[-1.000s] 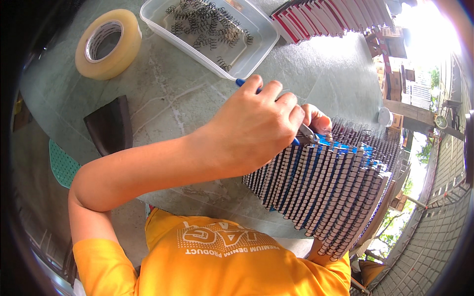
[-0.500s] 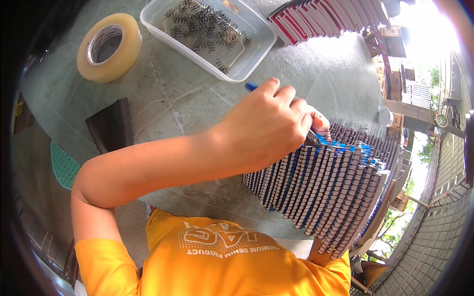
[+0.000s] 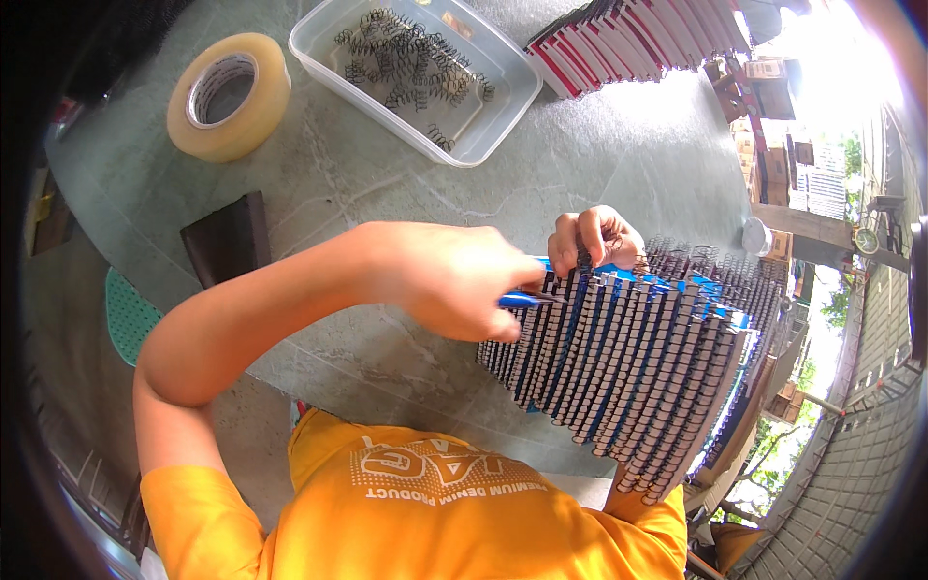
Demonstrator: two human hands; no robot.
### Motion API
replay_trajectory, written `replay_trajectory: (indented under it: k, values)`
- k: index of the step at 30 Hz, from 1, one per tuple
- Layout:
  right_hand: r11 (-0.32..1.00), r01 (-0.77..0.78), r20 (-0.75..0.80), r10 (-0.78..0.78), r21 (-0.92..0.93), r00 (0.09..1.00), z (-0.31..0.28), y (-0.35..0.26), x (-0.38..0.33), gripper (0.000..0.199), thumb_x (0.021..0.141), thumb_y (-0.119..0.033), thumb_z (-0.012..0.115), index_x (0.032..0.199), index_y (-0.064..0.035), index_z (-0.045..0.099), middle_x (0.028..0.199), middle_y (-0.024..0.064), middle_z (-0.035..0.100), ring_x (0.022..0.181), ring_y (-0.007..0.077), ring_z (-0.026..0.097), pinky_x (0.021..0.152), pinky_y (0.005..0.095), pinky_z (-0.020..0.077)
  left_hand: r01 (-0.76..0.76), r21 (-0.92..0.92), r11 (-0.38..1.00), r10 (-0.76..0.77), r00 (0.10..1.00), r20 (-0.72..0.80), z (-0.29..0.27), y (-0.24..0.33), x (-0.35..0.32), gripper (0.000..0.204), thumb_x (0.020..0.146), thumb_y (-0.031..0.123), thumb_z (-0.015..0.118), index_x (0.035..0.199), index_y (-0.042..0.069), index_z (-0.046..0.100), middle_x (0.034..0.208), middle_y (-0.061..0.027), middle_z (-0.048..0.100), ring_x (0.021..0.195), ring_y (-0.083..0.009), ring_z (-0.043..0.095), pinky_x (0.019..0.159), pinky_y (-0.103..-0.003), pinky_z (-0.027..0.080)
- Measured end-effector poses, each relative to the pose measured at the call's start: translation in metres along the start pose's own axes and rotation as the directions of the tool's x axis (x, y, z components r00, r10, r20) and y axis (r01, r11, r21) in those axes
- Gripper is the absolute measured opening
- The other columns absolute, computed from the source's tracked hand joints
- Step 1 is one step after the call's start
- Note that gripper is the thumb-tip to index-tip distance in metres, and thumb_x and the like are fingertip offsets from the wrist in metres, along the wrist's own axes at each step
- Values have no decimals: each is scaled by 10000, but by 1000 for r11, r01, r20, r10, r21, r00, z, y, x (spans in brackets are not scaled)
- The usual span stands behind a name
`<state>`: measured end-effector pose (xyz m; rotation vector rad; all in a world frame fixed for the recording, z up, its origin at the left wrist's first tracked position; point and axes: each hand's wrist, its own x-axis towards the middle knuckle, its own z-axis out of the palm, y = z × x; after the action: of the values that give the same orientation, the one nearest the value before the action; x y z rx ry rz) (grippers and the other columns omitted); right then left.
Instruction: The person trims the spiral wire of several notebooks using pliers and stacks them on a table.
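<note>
My left hand [image 3: 454,280], blurred by motion, is closed around blue-handled pliers [image 3: 522,300]. Their pointed tip lies against the near left part of a row of spiral-bound notebooks [image 3: 619,372]. These stand packed together with black wire coils facing me and blue showing between them. At the far top edge of the row, my right hand [image 3: 597,235] has its fingers curled and pinched on the end of a black wire coil [image 3: 584,263]. The row hides my right forearm.
On the grey marbled table [image 3: 338,193] stand a clear plastic box [image 3: 474,121] of short black coil pieces [image 3: 416,60], a roll of clear tape [image 3: 269,106] and a dark block [image 3: 227,237]. Red-and-white notebooks [image 3: 619,43] line the far side. A green perforated seat [image 3: 130,319] sits beyond the left edge.
My left hand has swung left and toward me with the pliers, away from the far top edge of the notebooks. My right hand, mostly covered before, now shows with fingers bent.
</note>
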<state>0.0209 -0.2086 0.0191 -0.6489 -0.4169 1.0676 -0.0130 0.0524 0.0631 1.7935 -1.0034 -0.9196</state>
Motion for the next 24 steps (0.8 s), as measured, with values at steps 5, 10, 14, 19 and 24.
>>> replay_trajectory:
  k: [5,10,14,19,24]
  values:
    - [1000,0,150,-4,26,989,-18,0,9,155,767,69,526,854,6,637,943,196,610,947,272,613,882,365,497,338,595,730,-77,905,-419,55,-72,-21,452,715,222,691,1111,63,542,945,-121,551,967,-302,542,886,-417,424]
    - [970,-226,-18,225,-86,974,-7,-9,17,158,792,22,481,849,1,627,924,193,616,889,247,620,789,317,523,311,641,701,247,738,-628,72,-95,-27,543,705,193,709,1192,63,508,1082,-123,482,1056,-301,459,971,-463,354]
    - [972,-211,-14,210,-105,978,-14,-4,13,77,853,-30,532,841,-15,606,946,177,606,904,226,583,798,327,488,215,483,849,215,693,-688,73,-73,-6,519,752,166,670,1222,41,489,1142,-141,493,1066,-302,476,951,-433,389]
    - [968,-214,-174,190,-132,966,-10,1,6,60,857,-65,555,828,-24,587,964,199,595,872,245,600,807,344,501,-114,-613,782,-246,847,-471,71,-59,41,437,824,175,544,1222,6,484,1091,-101,521,984,-201,519,797,-328,453]
    - [993,-94,-284,72,-65,956,3,-9,-14,182,832,-91,580,984,6,602,1122,255,555,1078,354,550,936,459,455,-190,-919,344,-105,965,-239,59,-54,72,563,828,333,470,1315,55,429,1051,-29,511,912,-120,488,613,-226,405]
